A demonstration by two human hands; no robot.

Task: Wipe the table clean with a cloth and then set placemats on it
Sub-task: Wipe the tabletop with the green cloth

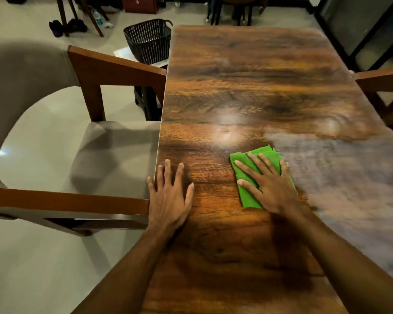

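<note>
Pressing down on the folded green cloth, the fingers of the right hand lie straight and spread, curled round nothing. Together with the palm they simply pin the cloth to the wooden surface, near its close end and roughly midway across. The left hand lies palm down at the left edge of the surface, apart from the cloth, its fingers likewise straight and fanned and holding nothing; it looks like a brace for the body. Wiping is the step in hand. It should go best with even weight through the whole palm, so the pad lies flat and does not bunch, and with long overlapping strokes that run out to the edges and work toward the far end. A dull greyish patch spreads just right of the cloth; whether it is dust, damp or a reflection cannot be told, but that side seems worth a pass. No placemats are in view, so that step is not yet begun. Beyond the far left corner, behind a chair, a black mesh basket stands on something pale and flat. What it holds, if anything, cannot be made out from here.
</note>
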